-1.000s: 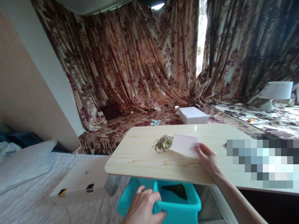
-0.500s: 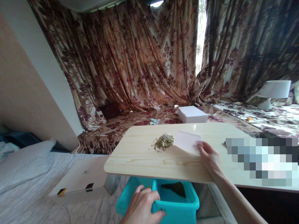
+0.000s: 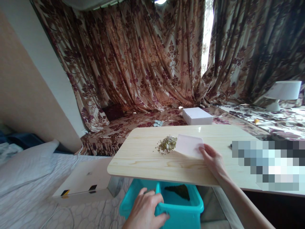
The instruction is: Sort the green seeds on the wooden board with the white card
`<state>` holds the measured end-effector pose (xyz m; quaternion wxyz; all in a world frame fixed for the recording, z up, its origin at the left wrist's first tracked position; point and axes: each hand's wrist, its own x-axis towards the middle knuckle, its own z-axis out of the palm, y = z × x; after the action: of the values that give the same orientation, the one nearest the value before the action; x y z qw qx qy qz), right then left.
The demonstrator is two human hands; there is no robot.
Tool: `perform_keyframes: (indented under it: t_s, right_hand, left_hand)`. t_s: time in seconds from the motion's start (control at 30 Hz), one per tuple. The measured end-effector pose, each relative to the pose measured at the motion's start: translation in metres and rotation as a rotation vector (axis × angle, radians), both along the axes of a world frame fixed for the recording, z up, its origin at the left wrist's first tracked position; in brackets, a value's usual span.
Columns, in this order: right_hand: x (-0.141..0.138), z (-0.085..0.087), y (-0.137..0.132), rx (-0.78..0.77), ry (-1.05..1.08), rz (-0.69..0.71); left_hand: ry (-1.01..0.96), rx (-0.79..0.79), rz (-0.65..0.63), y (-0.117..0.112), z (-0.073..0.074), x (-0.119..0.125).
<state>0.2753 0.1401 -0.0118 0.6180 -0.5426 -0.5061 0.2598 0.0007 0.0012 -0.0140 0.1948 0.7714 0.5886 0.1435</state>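
Observation:
My right hand [image 3: 214,160] pinches a white card [image 3: 188,145] that stands tilted on the pale wooden tabletop [image 3: 147,159], its left edge touching a small pile of greenish dried bits [image 3: 167,144]. My left hand [image 3: 145,211] is closed over the near rim of a turquoise plastic bin [image 3: 188,210] that sits below the table's front edge. Dark green material [image 3: 178,191] lies inside the bin.
A white box [image 3: 197,115] lies on the patterned cloth behind the table. Heavy floral curtains [image 3: 143,57] hang at the back. A white lamp [image 3: 282,92] stands at the far right. A bed with a pillow [image 3: 26,165] and a flat white box [image 3: 81,179] are at the left.
The card in my right hand has shifted slightly left against the pile. My left hand stays on the bin's rim.

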Motion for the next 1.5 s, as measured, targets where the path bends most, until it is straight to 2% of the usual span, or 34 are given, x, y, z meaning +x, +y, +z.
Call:
perform_keyframes:
  t_s: [0.17,0.4,0.63,0.93,1.2,1.5]
  right_hand:
    - [0.002,0.0,-0.001,-0.007,0.009,-0.029]
    - [-0.004,0.004,-0.003,-0.028,0.008,0.062]
    - [-0.001,0.006,-0.005,-0.019,0.023,0.009]
    - [-0.003,0.006,-0.005,-0.032,0.015,0.058]
    - [-0.002,0.002,-0.003,-0.051,0.022,0.044]
    - [-0.009,0.017,-0.014,-0.101,-0.011,0.136]
  left_hand:
    - [-0.003,-0.001,0.0,-0.002,0.003,-0.001]
    - [-0.015,0.013,-0.005,-0.002,0.001,-0.002]
    - [0.015,0.009,-0.011,-0.002,0.002,-0.002]
    - [0.016,0.01,0.001,0.0,0.002,-0.002]
    - [-0.012,0.013,0.006,-0.001,0.001,-0.003]
    - [-0.022,0.003,0.011,-0.001,-0.001,-0.005]
